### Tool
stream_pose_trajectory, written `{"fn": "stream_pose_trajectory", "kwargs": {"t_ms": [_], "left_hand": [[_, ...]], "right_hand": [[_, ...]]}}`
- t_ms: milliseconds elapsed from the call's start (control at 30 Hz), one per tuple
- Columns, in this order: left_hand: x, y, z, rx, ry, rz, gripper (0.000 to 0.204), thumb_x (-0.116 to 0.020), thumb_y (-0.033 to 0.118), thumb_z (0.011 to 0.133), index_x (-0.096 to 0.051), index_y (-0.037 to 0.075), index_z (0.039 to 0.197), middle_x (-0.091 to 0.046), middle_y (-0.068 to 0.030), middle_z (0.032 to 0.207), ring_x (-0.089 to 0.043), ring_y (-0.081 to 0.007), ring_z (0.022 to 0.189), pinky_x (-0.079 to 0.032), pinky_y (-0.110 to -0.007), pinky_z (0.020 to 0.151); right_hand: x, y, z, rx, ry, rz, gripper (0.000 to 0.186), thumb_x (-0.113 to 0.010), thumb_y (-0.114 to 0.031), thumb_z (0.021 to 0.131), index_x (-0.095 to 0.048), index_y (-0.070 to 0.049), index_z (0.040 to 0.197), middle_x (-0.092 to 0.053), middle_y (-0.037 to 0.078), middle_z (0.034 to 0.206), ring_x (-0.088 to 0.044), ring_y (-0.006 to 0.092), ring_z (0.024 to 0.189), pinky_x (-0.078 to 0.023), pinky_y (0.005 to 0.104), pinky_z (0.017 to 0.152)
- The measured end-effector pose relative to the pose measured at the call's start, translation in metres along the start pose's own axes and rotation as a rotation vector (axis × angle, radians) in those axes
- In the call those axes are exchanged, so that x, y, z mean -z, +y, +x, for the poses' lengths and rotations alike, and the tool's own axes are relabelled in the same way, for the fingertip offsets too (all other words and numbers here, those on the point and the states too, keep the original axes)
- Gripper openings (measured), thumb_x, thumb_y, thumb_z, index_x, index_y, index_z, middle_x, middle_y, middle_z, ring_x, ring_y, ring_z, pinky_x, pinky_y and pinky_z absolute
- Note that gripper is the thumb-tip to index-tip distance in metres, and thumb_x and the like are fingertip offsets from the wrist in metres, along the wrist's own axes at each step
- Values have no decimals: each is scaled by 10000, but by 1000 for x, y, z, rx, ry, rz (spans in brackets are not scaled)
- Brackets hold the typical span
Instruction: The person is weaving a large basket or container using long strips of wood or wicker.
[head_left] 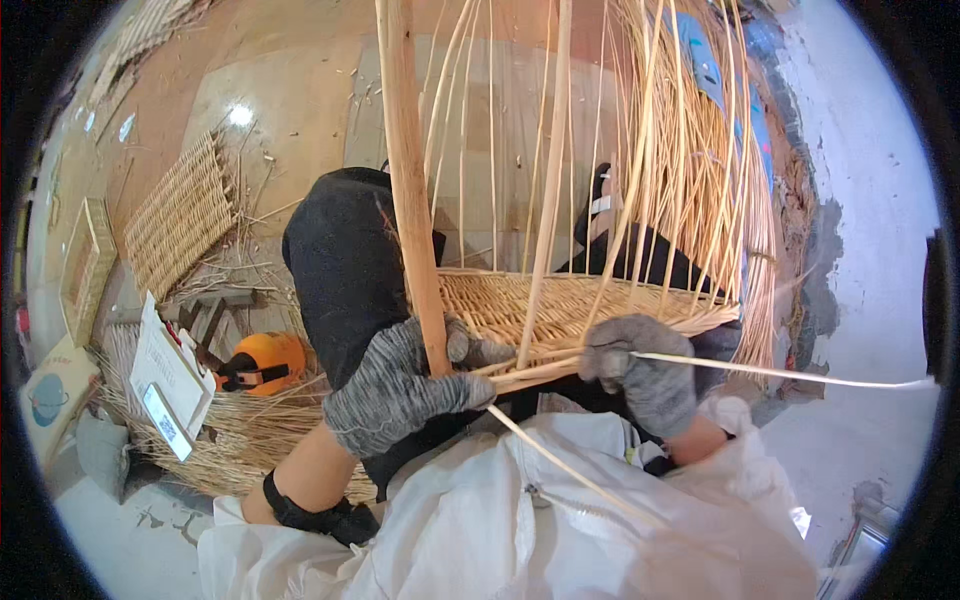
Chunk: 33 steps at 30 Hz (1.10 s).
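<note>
Wraps the gloved left hand (405,385) around the foot of a thick wooden post (405,180). Curls the gloved right hand (645,372) closed on a pale wicker strand (780,372). Has the woven wicker panel (540,305) between and just beyond both hands. Has, left of the left hand, a white sheet (165,352) with print too small to read, plus a code-bearing card (167,424).

The gloves (400,395) are mottled grey, the woven panel (510,303) golden tan.
</note>
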<state>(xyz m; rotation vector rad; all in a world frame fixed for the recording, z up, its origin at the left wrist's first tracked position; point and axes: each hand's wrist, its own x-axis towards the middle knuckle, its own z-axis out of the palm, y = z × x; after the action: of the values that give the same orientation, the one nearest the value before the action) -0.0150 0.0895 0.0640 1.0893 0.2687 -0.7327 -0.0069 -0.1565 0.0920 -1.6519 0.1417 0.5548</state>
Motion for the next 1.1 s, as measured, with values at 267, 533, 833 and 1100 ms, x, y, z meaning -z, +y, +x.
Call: {"fn": "stream_pose_trajectory", "kwargs": {"t_ms": [267, 533, 833, 1100], "left_hand": [[11, 3, 22, 150, -121, -103, 397, -728, 2, 627, -348, 114, 599, -568, -201, 1052, -589, -210, 858, -518, -302, 732], [-15, -12, 20, -110, 73, -89, 372, -705, -59, 623, -365, 91, 648, -585, -144, 908, -590, -216, 892, -547, -316, 707], [-10, -22, 14, -202, 194, -24, 358, -692, -62, 625, -373, 99, 653, -599, -127, 835, -605, -194, 830, -540, -305, 673], [-3, -29, 15, -183, 230, -115, 344, -657, -88, 648, -383, 119, 649, -606, -149, 856, -619, -206, 747, -537, -291, 657]], "right_hand": [[25, 4, 17, -22, 28, 152, 540, -685, -384, 721, -516, 38, 1011, -601, 86, 749, -580, 134, 612, -488, 229, 511], [20, -63, 111, 356, -83, -598, 540, -634, -83, 711, -442, -4, 1209, -532, 48, 837, -521, 139, 698, -462, 267, 733], [-17, -28, 72, 422, 262, 321, 317, -545, -122, 819, -478, -24, 1113, -522, 21, 737, -450, 66, 530, -381, 174, 442], [-14, -27, 93, 357, -52, -634, 156, -572, -179, 786, -610, -48, 862, -591, 105, 676, -580, 263, 642, -462, 310, 561]]}}
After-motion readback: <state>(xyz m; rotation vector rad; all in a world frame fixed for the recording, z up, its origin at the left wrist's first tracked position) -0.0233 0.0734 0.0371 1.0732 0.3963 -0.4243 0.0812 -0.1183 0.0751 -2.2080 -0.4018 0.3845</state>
